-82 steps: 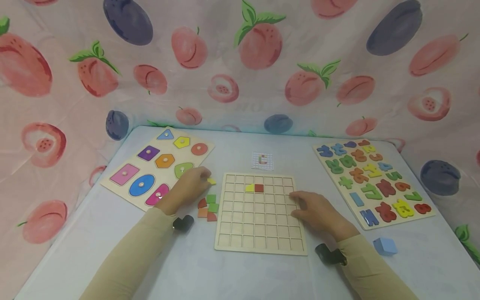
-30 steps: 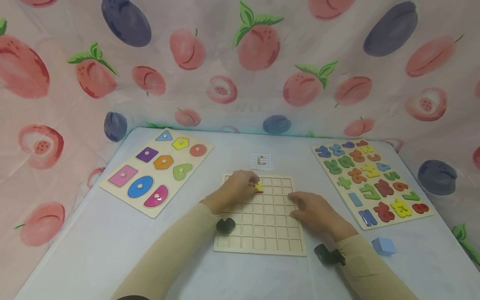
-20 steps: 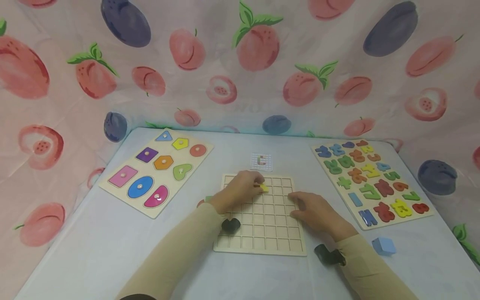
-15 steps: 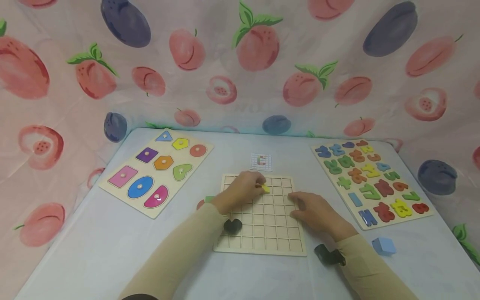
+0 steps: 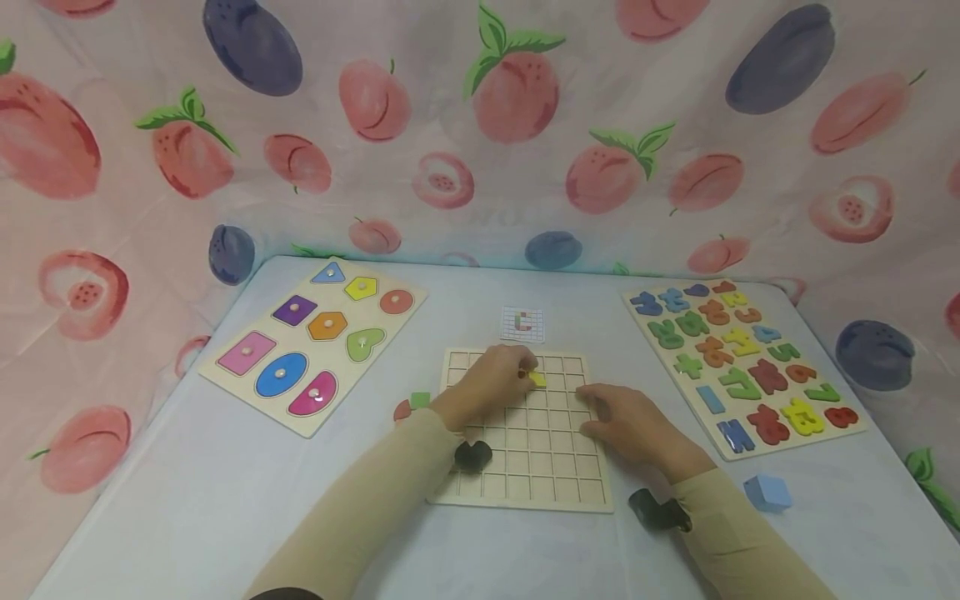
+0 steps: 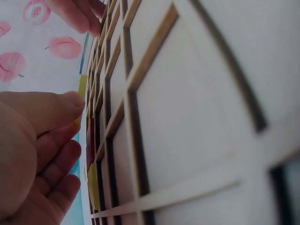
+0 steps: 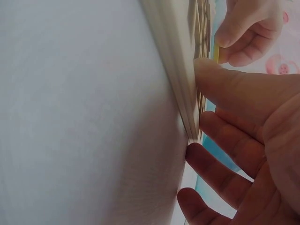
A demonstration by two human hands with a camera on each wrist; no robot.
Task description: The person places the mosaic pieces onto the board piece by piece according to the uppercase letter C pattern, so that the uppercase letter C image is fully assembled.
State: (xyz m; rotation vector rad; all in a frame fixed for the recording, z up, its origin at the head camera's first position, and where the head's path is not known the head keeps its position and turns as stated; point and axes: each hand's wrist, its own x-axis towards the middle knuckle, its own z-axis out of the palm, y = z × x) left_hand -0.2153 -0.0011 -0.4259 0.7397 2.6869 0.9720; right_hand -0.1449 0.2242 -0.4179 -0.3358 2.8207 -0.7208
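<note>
My left hand [image 5: 491, 385] is over the upper middle of a wooden grid board [image 5: 517, 482] and pinches a small yellow tile [image 5: 537, 379] between thumb and index finger. In the left wrist view a red tile [image 6: 90, 143] and another yellow tile [image 6: 93, 186] sit in the grid beside it; from the head they are hidden under that hand. Along the board's right edge rests my right hand [image 5: 633, 423]. In the right wrist view its thumb [image 7: 213, 77] lies on the rim, while the other fingers spread loosely alongside, gripping nothing.
Left of the board lie a green square tile [image 5: 420, 400] and a dark red piece [image 5: 402, 410], partly behind the left sleeve. A pattern card [image 5: 532, 332] is behind the board. Knobbed shape puzzle [image 5: 225, 371] at left, number puzzle [image 5: 678, 392] and blue block [image 5: 768, 492] at right.
My left hand picked up the yellow tile from beside the board and carried it right, over the grid; lately it has shifted only slightly rightward. The right hand has stayed at the board's edge.
</note>
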